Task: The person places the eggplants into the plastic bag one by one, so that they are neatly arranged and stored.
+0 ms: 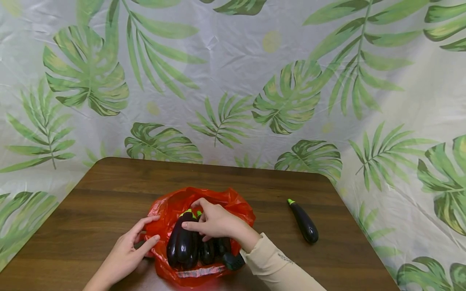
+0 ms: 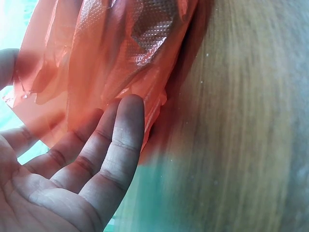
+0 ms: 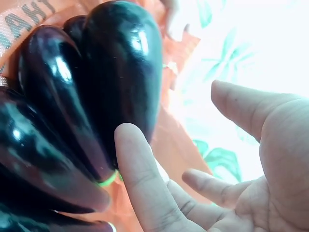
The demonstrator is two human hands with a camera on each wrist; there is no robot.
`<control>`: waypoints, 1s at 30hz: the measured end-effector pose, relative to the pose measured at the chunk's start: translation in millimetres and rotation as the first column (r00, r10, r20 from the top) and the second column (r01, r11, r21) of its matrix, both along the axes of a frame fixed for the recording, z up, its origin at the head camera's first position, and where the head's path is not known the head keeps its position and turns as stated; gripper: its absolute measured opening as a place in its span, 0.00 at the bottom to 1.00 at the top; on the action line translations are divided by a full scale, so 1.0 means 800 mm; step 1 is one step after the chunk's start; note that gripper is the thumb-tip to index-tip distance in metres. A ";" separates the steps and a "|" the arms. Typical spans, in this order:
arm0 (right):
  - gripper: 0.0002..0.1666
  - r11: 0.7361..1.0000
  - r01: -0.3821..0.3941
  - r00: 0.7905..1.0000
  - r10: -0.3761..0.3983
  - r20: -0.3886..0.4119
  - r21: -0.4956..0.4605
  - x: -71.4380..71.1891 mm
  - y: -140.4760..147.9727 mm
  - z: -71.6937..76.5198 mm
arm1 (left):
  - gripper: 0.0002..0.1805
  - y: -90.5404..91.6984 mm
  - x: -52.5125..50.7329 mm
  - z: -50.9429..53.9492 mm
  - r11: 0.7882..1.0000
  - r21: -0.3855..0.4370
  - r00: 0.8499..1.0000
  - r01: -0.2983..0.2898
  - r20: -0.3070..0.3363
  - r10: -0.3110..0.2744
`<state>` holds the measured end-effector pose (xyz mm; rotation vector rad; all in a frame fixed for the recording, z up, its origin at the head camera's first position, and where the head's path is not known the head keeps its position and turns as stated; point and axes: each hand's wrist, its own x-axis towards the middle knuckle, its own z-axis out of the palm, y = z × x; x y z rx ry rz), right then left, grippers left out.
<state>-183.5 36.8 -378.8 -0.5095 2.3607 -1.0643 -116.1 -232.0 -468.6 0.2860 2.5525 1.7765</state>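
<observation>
A red plastic bag [image 1: 244, 204] lies spread on the table, its mouth facing up, with several glossy dark eggplants [image 1: 186, 246] inside. My left hand [image 1: 125, 248] is at the bag's left side; in the left wrist view its fingers [image 2: 126, 121] lie loosely extended against the thin plastic. Over the eggplants' green stem ends reaches my right hand [image 1: 218, 221], thumb and fingers spread. The right wrist view has one fingertip [image 3: 129, 137] against or just in front of the largest eggplant [image 3: 123, 58], which is not gripped. Whether they touch, I cannot tell.
A single eggplant [image 1: 303, 222] lies on the brown wooden table [image 1: 120, 182], right of the bag. A small dark object [image 1: 233, 262] sits at the bag's near right rim. Behind the table hangs a leaf-patterned cloth [image 1: 233, 72].
</observation>
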 end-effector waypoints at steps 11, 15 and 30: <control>0.35 0.998 -0.006 1.000 0.006 -0.012 -0.066 0.000 0.025 0.023 | 0.28 0.001 0.001 -0.001 1.000 0.004 1.000 -0.004 -0.013 0.005; 0.33 0.996 -0.013 1.000 0.010 -0.029 -0.091 0.001 0.038 0.034 | 0.28 0.000 0.000 0.000 1.000 -0.002 1.000 -0.003 0.004 0.003; 0.32 0.992 0.023 0.993 -0.037 -0.110 -0.125 -0.005 0.096 0.057 | 0.29 -0.001 -0.001 -0.001 1.000 -0.005 1.000 0.003 0.024 -0.003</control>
